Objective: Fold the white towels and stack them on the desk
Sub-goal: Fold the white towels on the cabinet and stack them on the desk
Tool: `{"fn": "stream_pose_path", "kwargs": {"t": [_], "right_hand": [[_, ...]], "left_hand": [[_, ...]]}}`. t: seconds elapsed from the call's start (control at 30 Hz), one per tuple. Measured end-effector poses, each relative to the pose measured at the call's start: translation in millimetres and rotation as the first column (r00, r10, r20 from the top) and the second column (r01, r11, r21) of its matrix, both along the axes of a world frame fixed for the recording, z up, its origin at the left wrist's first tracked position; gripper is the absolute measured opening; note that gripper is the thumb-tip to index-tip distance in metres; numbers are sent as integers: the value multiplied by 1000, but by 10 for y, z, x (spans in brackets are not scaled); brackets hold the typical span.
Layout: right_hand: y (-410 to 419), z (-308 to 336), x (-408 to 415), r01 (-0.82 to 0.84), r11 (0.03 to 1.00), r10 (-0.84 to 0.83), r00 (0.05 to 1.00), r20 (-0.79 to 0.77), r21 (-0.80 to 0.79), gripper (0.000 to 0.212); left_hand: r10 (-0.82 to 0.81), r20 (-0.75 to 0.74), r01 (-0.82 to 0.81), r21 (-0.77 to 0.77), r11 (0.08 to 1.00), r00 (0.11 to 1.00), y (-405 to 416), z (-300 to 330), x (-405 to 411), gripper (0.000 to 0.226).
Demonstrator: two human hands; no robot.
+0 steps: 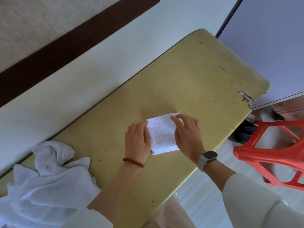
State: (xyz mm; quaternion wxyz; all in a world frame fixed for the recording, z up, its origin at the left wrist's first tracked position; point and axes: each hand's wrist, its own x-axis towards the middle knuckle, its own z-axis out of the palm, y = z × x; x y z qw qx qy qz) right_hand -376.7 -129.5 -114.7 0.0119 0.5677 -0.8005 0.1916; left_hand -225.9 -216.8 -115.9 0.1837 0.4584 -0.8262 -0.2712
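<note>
A small folded white towel [162, 133] lies flat on the yellow desk [197, 83], near its front edge. My left hand [137, 141] rests on the towel's left side with fingers straight. My right hand [186, 133] lies over its right side, fingers spread and lightly bent on the cloth. A heap of unfolded white towels [44, 175] sits crumpled at the desk's left end.
A red plastic stool [269, 153] stands on the floor to the right of the desk. The desk's long back edge runs along a pale wall [82, 71]. Chipped paint [246, 97] marks the desk's right corner.
</note>
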Motion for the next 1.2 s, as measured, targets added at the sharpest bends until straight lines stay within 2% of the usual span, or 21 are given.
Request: {"fn": "stream_pose_path", "kwargs": {"t": [0.07,0.17,0.3,0.43,0.5,0.67,0.8,0.9,0.97,1.03,1.1,1.13,1.2], "right_hand": [[42,-33,78,-132,988,135,990,-33,75,41],[-11,-121,164,-229,941,245,969,-35,251,42],[-51,-233,157,-250,874,274,962,2,417,48],[-53,-276,135,-260,848,280,960,26,461,53],[-65,-267,132,-261,842,275,961,41,472,55],[-67,-268,135,-256,834,267,962,48,489,57],[-71,-274,151,-240,831,261,965,31,501,59],[-66,-269,162,-244,833,259,965,41,497,58],[-74,-238,169,-250,852,245,967,71,460,54],[-66,-165,169,-256,898,240,967,88,358,47],[-38,-103,152,-260,933,254,965,56,248,45],[-25,-84,140,-252,943,251,967,31,216,45],[-5,-77,123,-198,953,207,978,-17,230,46]], "left_hand": [[172,-79,-151,226,962,982,149,26,53,20],[356,-64,-274,517,811,932,272,81,68,15],[363,-117,-202,656,727,925,311,96,112,23],[300,-135,-93,765,637,944,298,65,153,30],[273,-122,-78,781,620,954,312,59,161,34],[248,7,-183,691,700,969,380,35,239,29],[185,129,-222,680,699,974,310,36,232,32],[133,230,-250,613,749,964,283,58,159,28],[137,225,-228,455,861,965,301,80,133,23],[110,112,-130,184,974,988,313,78,122,22],[11,85,-5,-71,997,996,285,25,73,32],[-36,122,53,-147,988,992,260,-15,39,36],[-124,220,169,-198,966,968,219,-87,-33,40]]}}
